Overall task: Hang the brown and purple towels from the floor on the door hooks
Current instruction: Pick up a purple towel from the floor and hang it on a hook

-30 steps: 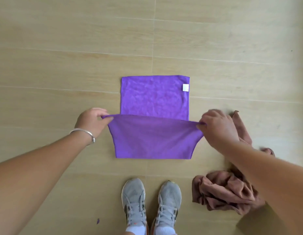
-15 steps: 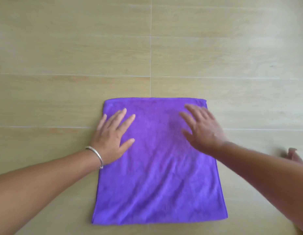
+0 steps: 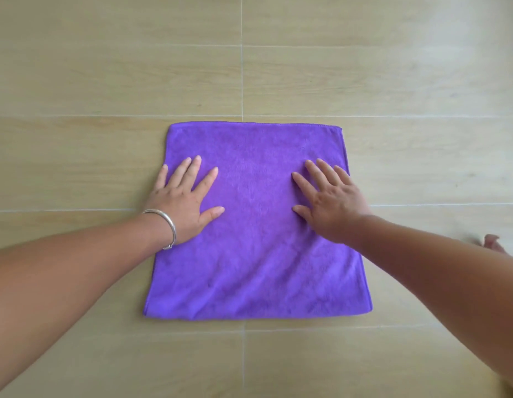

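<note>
The purple towel [image 3: 258,239] lies flat on the wood-look tile floor [image 3: 393,81], folded into a rough square with its far edge just past a grout line. My left hand [image 3: 186,205] rests palm down on the towel's left side, fingers spread and straight, the little finger reaching over the cloth's left edge onto the floor. A silver bangle [image 3: 167,226] sits on that wrist. My right hand [image 3: 330,202] rests palm down on the right side of the towel, fingers straight and fanned apart, close to the right edge. Neither hand pinches or curls round anything. Only a small corner of the brown towel [image 3: 492,244] peeks out on the floor beyond my right forearm, well apart from the purple one
</note>
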